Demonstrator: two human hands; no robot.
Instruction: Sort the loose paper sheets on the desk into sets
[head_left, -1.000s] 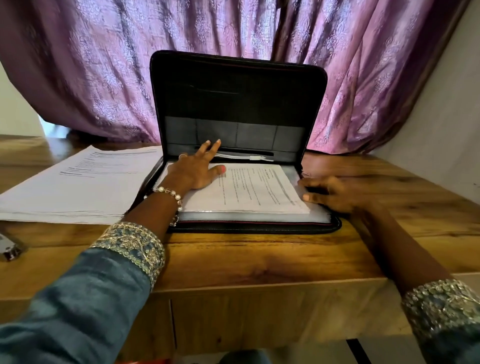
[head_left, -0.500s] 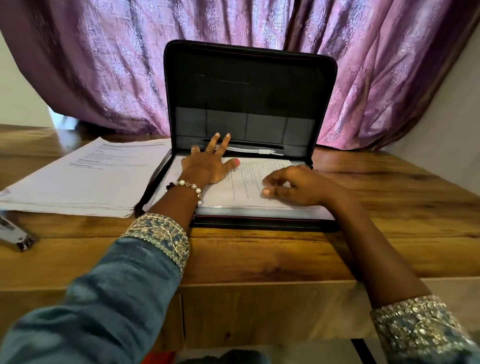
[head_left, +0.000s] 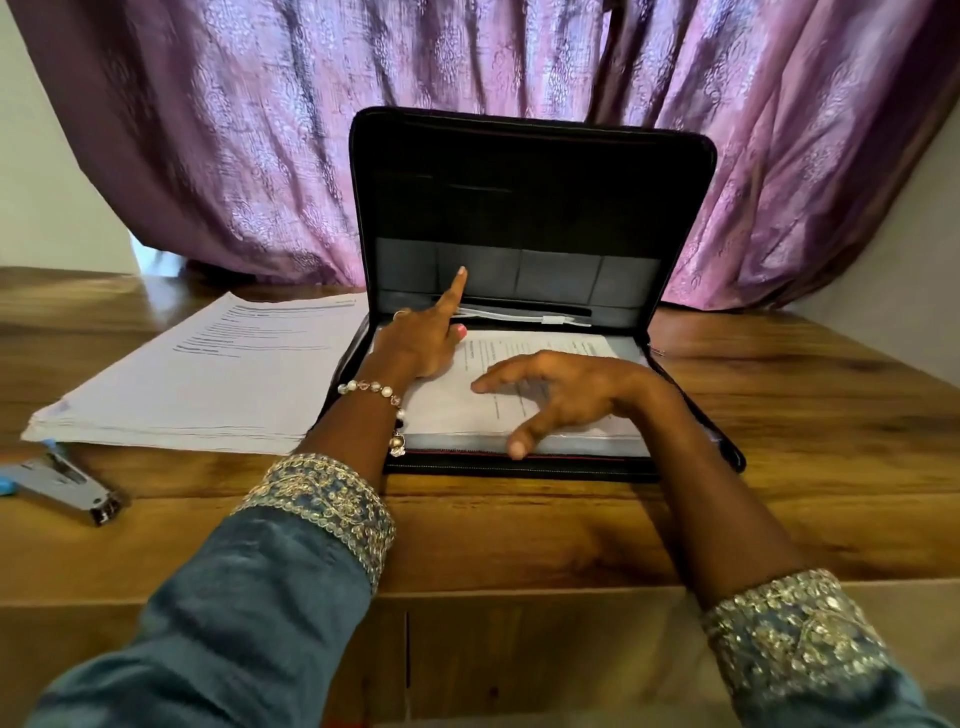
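Hands over the papers in the open folder.
Left hand rests on the sheets inside the folder, index finger straight and raised; right hand hovers spread above them, gripping nothing. A second stack lies left on the desk, stapler beside it.

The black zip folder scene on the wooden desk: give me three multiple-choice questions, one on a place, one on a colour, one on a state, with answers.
1. Where does the thick stack of white printed paper sheets lie?
A. left of the black zip folder
B. right of it
C. on the floor

2. What colour is the patterned curtain?
A. green
B. purple
C. white

3. How is the folder?
A. zipped shut
C. lying face down
B. open, lid upright

Answers: 1 A, the stack rests on the wooden desk beside the folder's left edge. 2 B, purple folds hang behind. 3 B, its lid stands up, pockets showing.
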